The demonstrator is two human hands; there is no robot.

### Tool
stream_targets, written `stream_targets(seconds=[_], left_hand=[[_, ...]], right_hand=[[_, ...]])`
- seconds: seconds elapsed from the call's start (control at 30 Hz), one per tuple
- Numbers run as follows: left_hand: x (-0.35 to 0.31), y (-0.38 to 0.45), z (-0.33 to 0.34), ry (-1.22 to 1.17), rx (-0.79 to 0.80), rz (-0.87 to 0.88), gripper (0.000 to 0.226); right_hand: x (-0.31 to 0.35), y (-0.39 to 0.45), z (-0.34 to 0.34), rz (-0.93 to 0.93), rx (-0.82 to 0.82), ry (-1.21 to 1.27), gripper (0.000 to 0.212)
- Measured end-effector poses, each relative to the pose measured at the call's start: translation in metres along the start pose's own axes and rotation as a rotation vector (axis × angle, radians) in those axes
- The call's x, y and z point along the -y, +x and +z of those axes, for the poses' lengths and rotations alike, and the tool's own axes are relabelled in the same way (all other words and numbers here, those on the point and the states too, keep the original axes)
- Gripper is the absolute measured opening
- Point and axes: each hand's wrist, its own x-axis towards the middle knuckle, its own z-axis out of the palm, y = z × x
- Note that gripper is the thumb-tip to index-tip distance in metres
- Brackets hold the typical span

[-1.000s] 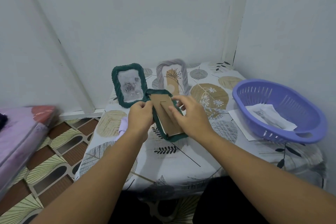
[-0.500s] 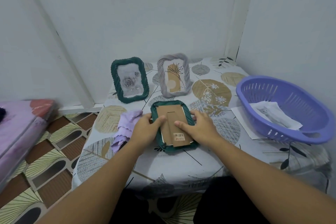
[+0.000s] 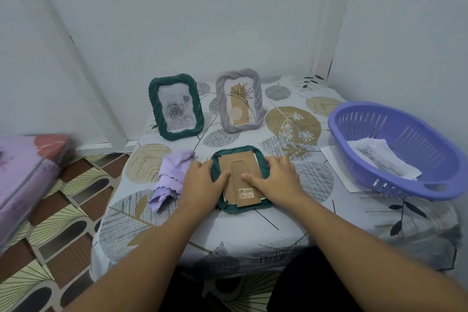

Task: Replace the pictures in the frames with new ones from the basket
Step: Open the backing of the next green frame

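Observation:
A dark green frame [image 3: 239, 157] lies face down on the table, its brown cardboard back and stand facing up. My left hand [image 3: 202, 181] grips its left edge, thumb pressing on the cardboard. My right hand [image 3: 274, 177] grips the right edge, thumb also on the backing. Behind it stand a second green frame [image 3: 176, 106] with a rose picture and a grey frame [image 3: 239, 100] with a plant drawing. At the right a purple basket [image 3: 395, 152] holds a white printed picture [image 3: 382, 159].
A crumpled lilac cloth [image 3: 171, 178] lies just left of my left hand. A white sheet [image 3: 338, 167] sticks out from under the basket. The small table [image 3: 253, 230] has a leaf-print cover and sits in a wall corner. A pink bundle [image 3: 25, 180] lies at far left.
The green frame was held tilted above the table a second ago; both hands have lowered it flat, face down, and now press on its back.

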Motion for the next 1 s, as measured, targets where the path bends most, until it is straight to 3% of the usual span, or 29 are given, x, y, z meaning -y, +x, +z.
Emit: stream_targets(seconds=[0.2, 0.43, 0.53, 0.63, 1.0], left_hand=[[-0.004, 0.012, -0.007, -0.081, -0.090, -0.044, 0.033], [-0.008, 0.036, 0.001, -0.108, -0.068, -0.064, 0.027], [-0.006, 0.039, 0.008, -0.105, -0.090, -0.043, 0.019], [0.000, 0.035, 0.015, -0.135, -0.163, -0.020, 0.011], [0.000, 0.036, 0.014, -0.065, -0.139, 0.004, 0.022]], right_hand=[[-0.003, 0.014, -0.005, -0.021, -0.027, 0.132, 0.089], [0.006, 0.043, -0.014, -0.203, -0.031, 0.023, 0.043], [0.005, 0.048, -0.007, -0.246, 0.010, -0.010, 0.042], [-0.005, 0.044, 0.006, -0.273, -0.058, 0.041, 0.037], [-0.011, 0.040, 0.013, -0.289, -0.134, 0.095, 0.038]])
